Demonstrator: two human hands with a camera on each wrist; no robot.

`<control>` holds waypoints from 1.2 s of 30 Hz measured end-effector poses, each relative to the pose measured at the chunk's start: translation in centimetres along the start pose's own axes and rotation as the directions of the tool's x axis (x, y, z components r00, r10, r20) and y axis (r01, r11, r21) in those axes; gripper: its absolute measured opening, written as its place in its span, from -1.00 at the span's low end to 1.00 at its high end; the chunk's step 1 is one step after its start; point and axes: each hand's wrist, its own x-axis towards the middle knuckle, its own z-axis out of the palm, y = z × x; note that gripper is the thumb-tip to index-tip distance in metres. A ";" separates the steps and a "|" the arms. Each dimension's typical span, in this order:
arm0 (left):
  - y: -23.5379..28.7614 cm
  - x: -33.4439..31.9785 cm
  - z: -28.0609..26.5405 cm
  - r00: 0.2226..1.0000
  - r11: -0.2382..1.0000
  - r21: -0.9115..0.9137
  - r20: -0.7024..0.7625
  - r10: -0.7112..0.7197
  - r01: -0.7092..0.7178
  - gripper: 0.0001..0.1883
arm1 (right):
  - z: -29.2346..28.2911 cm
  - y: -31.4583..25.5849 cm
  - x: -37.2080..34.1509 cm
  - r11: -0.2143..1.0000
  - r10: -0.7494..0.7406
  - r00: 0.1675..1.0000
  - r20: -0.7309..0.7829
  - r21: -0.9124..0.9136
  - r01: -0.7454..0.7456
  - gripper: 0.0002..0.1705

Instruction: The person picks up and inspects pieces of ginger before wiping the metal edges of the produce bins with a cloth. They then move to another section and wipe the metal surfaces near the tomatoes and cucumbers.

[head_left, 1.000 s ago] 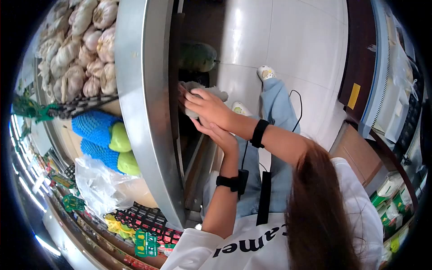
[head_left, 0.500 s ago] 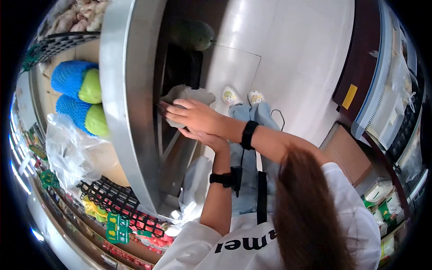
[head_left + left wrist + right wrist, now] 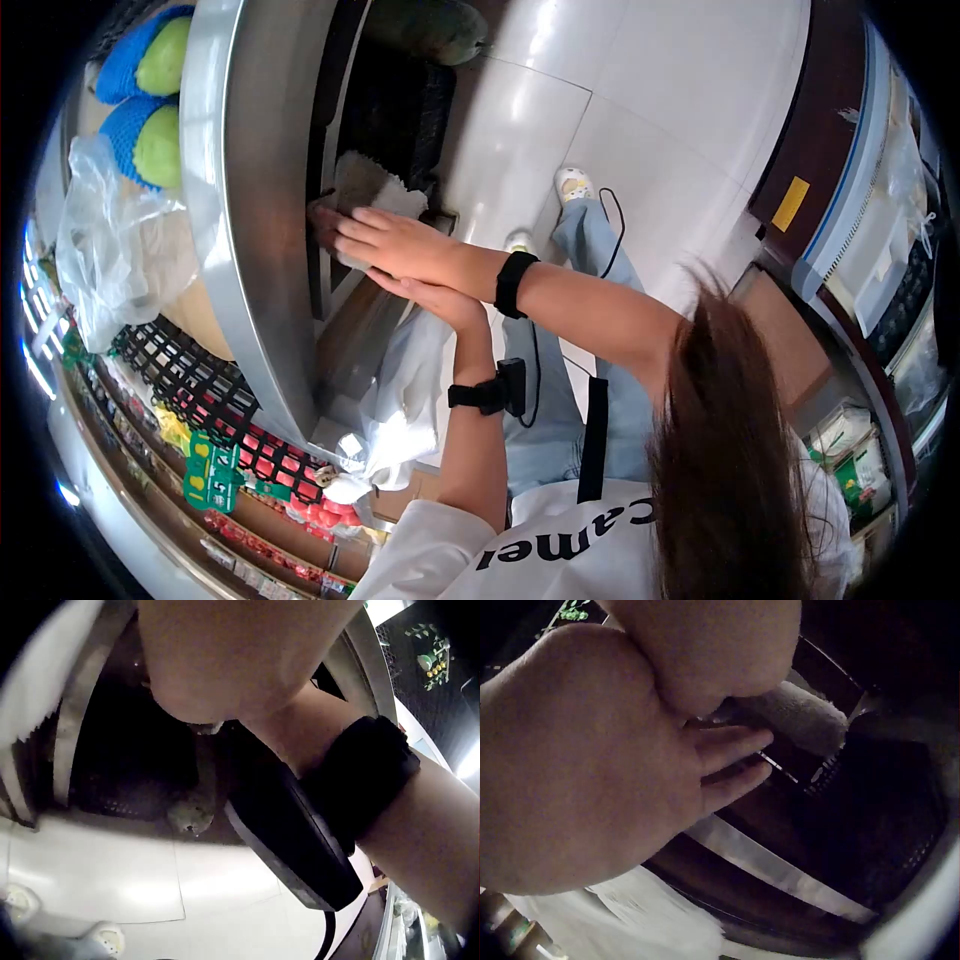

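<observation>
In the head view my right hand [image 3: 400,248] lies over a grey, fuzzy-edged cloth [image 3: 375,185] below the metal counter. Its fingers stretch forward, their tips blurred and in shadow at the shelf edge. Part of the cloth sticks out beyond the knuckles. My left hand [image 3: 445,303] rests against the underside of the right, palm to wrist. From the right wrist view, two straight fingers of the left hand [image 3: 600,757] show, with the cloth [image 3: 806,716] beyond them. The left wrist view has the strapped right wrist device [image 3: 292,832] close to my left hand [image 3: 217,660].
The metal counter edge [image 3: 235,200] runs along the left, with green fruit in blue foam nets [image 3: 158,60] and a clear plastic bag [image 3: 95,240] above it. A black crate [image 3: 430,120] and a green melon [image 3: 450,35] sit below. A carton [image 3: 785,330] stands right.
Both hands and the cloth have shifted along under the counter, away from the melon and toward me. My view has turned too, and the garlic has left it.
</observation>
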 end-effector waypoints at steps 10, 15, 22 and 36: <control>-2.5 0.9 -6.1 0.987 0.989 0.053 0.094 0.134 -0.139 -0.23 | 3.1 -4.1 -1.7 0.986 0.120 0.992 0.026 0.110 -0.122 -0.52; -2.4 -1.8 -8.8 0.998 0.991 -0.134 -0.066 0.001 -0.009 -0.20 | 9.0 -8.2 -7.0 0.924 0.101 0.993 0.063 0.363 -0.117 -0.38; -2.7 -2.4 -8.9 0.995 0.997 -0.079 -0.103 0.003 -0.012 -0.25 | 4.6 -8.3 -4.5 0.992 0.089 0.976 0.197 0.073 -0.105 -0.41; 3.6 0.3 -5.8 0.979 0.983 0.018 0.100 0.179 -0.182 -0.25 | -0.9 -6.6 0.6 0.999 0.033 0.990 -0.140 0.010 -0.032 -0.43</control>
